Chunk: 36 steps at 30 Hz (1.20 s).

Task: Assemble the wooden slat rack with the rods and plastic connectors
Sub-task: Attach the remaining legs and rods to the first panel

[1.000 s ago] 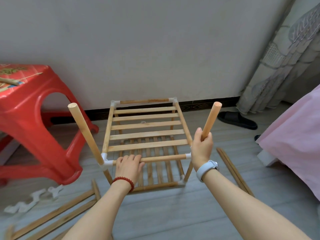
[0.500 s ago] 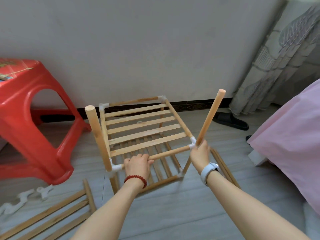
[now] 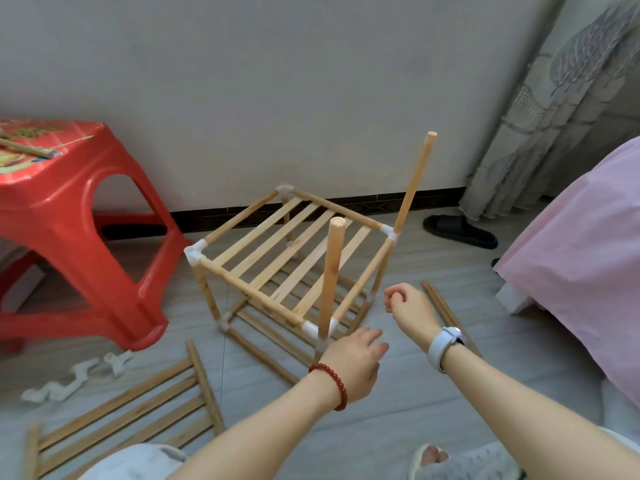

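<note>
1. The wooden slat rack [image 3: 291, 261] stands on the floor just beyond the left hand [image 3: 353, 362], turned corner-on, with two slatted tiers joined by white plastic connectors [image 3: 195, 252] at the corners.
2. One upright rod [image 3: 330, 282] rises from the corner nearest the left hand's fingertips; a second rod [image 3: 414, 183] rises, leaning slightly, from the far right corner, beyond the right hand [image 3: 408, 308].
3. A loose slat panel [image 3: 128, 417] lies flat to the left of the left forearm.
4. Spare white connectors [image 3: 69, 379] lie farther left, and loose rods [image 3: 443, 310] lie just right of the right hand.
</note>
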{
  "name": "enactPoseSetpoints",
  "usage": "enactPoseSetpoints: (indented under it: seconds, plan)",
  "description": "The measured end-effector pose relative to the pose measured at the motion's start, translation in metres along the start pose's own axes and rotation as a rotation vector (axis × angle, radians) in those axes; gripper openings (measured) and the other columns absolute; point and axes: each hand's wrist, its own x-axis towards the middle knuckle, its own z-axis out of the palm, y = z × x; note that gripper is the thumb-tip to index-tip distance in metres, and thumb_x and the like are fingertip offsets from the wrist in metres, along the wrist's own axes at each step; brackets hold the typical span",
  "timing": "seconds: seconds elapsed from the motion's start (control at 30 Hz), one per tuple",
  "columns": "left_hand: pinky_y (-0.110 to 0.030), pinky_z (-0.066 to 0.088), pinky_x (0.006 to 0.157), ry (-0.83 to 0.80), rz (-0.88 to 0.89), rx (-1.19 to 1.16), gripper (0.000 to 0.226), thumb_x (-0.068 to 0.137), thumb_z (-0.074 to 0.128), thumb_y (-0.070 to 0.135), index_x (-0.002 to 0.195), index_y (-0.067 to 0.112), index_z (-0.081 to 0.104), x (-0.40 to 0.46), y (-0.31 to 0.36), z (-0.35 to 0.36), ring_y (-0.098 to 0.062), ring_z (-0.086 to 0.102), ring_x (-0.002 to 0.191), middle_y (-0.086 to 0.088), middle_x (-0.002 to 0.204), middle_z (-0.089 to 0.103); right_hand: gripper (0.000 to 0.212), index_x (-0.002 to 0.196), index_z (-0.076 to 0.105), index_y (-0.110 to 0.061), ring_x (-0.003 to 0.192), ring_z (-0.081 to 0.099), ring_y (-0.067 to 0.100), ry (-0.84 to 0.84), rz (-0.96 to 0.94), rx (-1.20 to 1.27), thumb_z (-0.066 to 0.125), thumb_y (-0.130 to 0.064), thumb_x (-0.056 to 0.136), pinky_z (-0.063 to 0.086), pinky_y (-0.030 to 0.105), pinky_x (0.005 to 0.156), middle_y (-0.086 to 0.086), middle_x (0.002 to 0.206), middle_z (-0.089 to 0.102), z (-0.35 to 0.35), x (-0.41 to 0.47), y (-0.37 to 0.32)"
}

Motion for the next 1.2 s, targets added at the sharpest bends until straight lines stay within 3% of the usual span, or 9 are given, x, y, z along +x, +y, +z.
enactPoseSetpoints:
  seconds: [0.17,0.33,0.4,0.5,0.57,0.67,0.83,0.97,1.2]
  plan:
    - [-0.033,0.045,0.068,-0.146,-0.154,0.157,0.029,0.094,0.037,0.025,0.105,0.012,0.061,-0.031,-0.026,-0.022,-0.027,0.06,0.096,-0.006,0.103,0.064,0.02,0.076,0.057,-0.015,0.067,0.058,0.023,-0.017,-0.474,-0.223,0.042,-0.013,0.09,0.049,0.039,0.062,0.004,0.071,0.061,0.014,-0.052,-0.021]
    - [-0.039,0.046,0.086,-0.26,-0.5,0.24,0.034,0.096,0.039,0.033,0.117,0.013,0.056,-0.055,-0.082,-0.057,-0.026,0.054,0.111,-0.007,0.121,0.054,0.026,0.08,0.066,-0.007,0.064,0.062,0.021,-0.213,-1.023,-0.528,0.04,-0.015,0.082,0.054,0.035,0.051,0.005,0.073,0.064,0.065,-0.086,-0.041]
    - [-0.04,0.045,0.091,-0.227,-0.585,0.218,0.036,0.096,0.04,0.033,0.127,0.015,0.047,-0.067,-0.104,-0.067,-0.026,0.048,0.117,-0.008,0.128,0.047,0.031,0.108,0.062,0.0,0.098,0.061,0.029,-0.25,-1.013,-0.587,0.042,-0.003,0.085,0.055,0.041,0.077,0.015,0.108,0.063,0.091,-0.083,-0.051]
    - [-0.04,0.043,0.095,-0.088,-0.681,0.11,0.042,0.097,0.04,0.028,0.137,0.018,0.035,-0.086,-0.132,-0.073,-0.027,0.041,0.122,-0.007,0.134,0.038,0.052,0.146,0.017,0.0,0.137,0.024,0.033,-0.275,-0.79,-0.798,0.025,-0.001,0.095,0.023,0.042,0.112,0.017,0.152,0.02,0.119,-0.072,-0.059]
    - [-0.041,0.041,0.098,-0.019,-0.697,0.043,0.047,0.096,0.041,0.025,0.142,0.021,0.028,-0.09,-0.14,-0.069,-0.028,0.036,0.126,-0.006,0.141,0.032,0.056,0.148,0.004,-0.001,0.135,0.024,0.035,-0.239,-0.755,-0.909,0.015,-0.004,0.094,0.027,0.043,0.107,0.016,0.154,0.011,0.126,-0.066,-0.056]
    - [-0.046,0.03,0.109,0.02,-0.636,0.047,0.059,0.094,0.045,0.022,0.146,0.025,0.017,-0.082,-0.141,-0.062,-0.027,0.021,0.137,-0.005,0.152,0.017,0.061,0.148,0.009,-0.004,0.124,0.037,0.031,-0.17,-0.786,-0.902,0.032,-0.001,0.092,0.036,0.042,0.096,0.013,0.149,0.023,0.116,-0.054,-0.036]
    - [-0.061,-0.002,0.11,-0.058,-0.564,0.23,0.068,0.095,0.043,0.027,0.148,0.034,0.001,-0.054,-0.13,-0.049,-0.031,-0.009,0.144,-0.003,0.157,-0.007,0.061,0.126,0.055,-0.003,0.096,0.064,0.028,-0.105,-0.76,-0.953,0.07,0.007,0.068,0.053,0.042,0.077,0.008,0.108,0.063,0.043,-0.027,0.01]
    - [-0.062,-0.003,0.111,-0.15,-0.442,0.223,0.061,0.099,0.037,0.033,0.148,0.035,0.0,-0.037,-0.115,-0.035,-0.033,-0.012,0.143,-0.005,0.158,-0.004,0.05,0.144,0.025,-0.01,0.13,0.037,0.024,-0.103,-0.476,-1.058,0.037,-0.007,0.095,0.024,0.039,0.113,0.005,0.138,0.042,0.016,-0.021,0.009]
    - [-0.057,0.005,0.115,-0.215,-0.394,0.115,0.066,0.097,0.043,0.03,0.149,0.032,0.002,-0.024,-0.086,-0.031,-0.031,-0.012,0.144,-0.004,0.158,-0.002,0.069,0.15,-0.001,-0.017,0.146,-0.002,0.024,-0.179,-0.481,-0.987,0.036,-0.004,0.093,-0.008,0.053,0.113,0.005,0.158,0.003,0.061,-0.03,-0.002]
